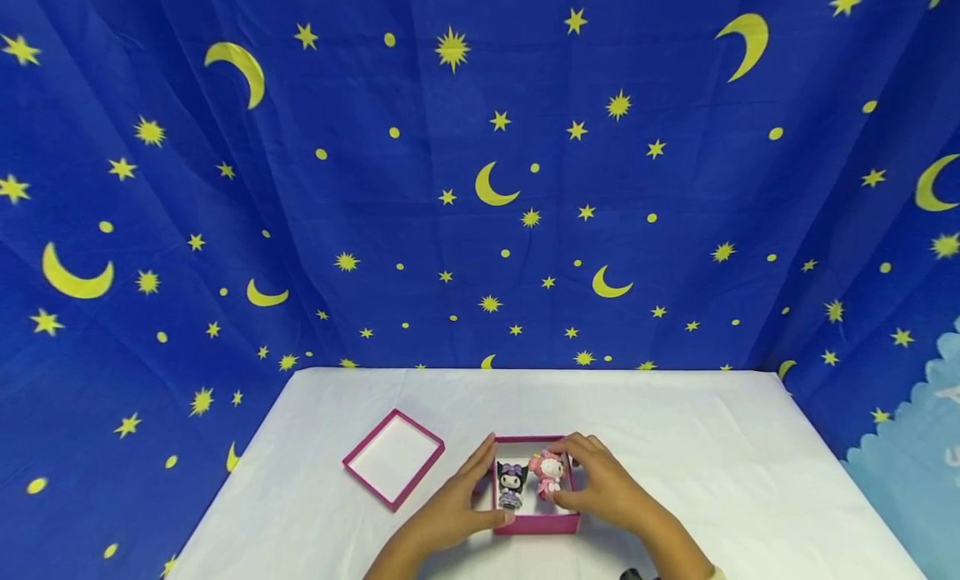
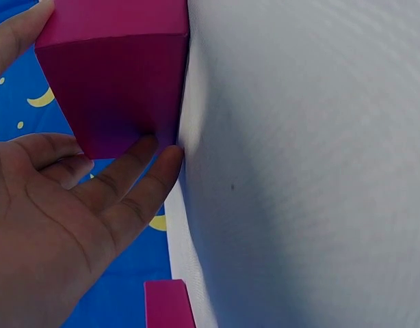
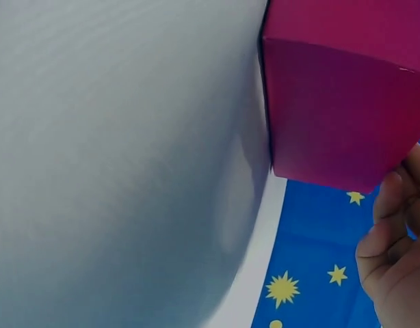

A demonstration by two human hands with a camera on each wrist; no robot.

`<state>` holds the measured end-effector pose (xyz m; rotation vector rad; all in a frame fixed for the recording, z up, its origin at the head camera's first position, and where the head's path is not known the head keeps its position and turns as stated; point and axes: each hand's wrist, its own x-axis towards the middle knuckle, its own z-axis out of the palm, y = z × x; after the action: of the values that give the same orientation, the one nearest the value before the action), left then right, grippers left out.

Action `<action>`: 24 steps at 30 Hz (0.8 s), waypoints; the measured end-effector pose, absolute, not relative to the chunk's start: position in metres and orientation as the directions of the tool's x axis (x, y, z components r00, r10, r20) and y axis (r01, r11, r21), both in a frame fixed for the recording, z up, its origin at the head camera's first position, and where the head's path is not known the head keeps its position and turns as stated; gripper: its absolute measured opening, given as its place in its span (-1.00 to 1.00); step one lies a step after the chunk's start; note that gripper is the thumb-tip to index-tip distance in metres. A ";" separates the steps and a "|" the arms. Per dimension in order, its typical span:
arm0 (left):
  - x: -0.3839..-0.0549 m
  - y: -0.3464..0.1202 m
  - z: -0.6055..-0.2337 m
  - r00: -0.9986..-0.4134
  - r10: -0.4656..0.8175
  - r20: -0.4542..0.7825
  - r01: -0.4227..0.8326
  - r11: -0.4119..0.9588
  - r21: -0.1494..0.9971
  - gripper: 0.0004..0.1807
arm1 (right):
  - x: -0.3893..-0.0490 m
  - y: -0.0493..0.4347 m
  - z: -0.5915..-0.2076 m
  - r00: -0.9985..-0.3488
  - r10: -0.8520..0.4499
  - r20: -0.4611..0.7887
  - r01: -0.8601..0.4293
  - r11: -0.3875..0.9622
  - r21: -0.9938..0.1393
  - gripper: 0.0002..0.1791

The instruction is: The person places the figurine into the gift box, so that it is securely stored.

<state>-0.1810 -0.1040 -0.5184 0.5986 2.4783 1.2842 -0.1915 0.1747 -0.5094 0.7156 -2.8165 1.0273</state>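
Note:
A magenta box (image 1: 537, 524) with a white inside stands on the table with its top uncovered. In it, on the left, is a small figurine (image 1: 512, 485) with a black hood and purple dress. My left hand (image 1: 453, 501) holds the box, thumb at the front rim and fingers along its left wall, as the left wrist view also shows. Over the right part of the box, my right hand (image 1: 603, 487) pinches a pink-and-white figurine (image 1: 550, 472) between thumb and fingers. The right wrist view shows only that hand's curled fingers beside the box; the figurine is hidden there.
The box's lid (image 1: 393, 459), white inside with a magenta rim, lies to the left on the white tabletop (image 1: 720, 447). A dark object (image 1: 631, 574) shows at the bottom edge near the right forearm. Blue moon-and-star cloth (image 1: 420, 230) hangs behind and at the sides.

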 end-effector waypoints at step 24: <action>-0.180 -0.105 -0.519 -0.874 0.485 -0.042 0.243 0.509 0.826 0.12 | -0.197 0.155 -0.498 -0.878 -0.476 0.049 -0.453 0.793 -0.408 -0.36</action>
<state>-0.1800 -0.1046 -0.5192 0.6139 2.4858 1.2975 -0.1972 0.1545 -0.4979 0.7846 -3.0276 0.6664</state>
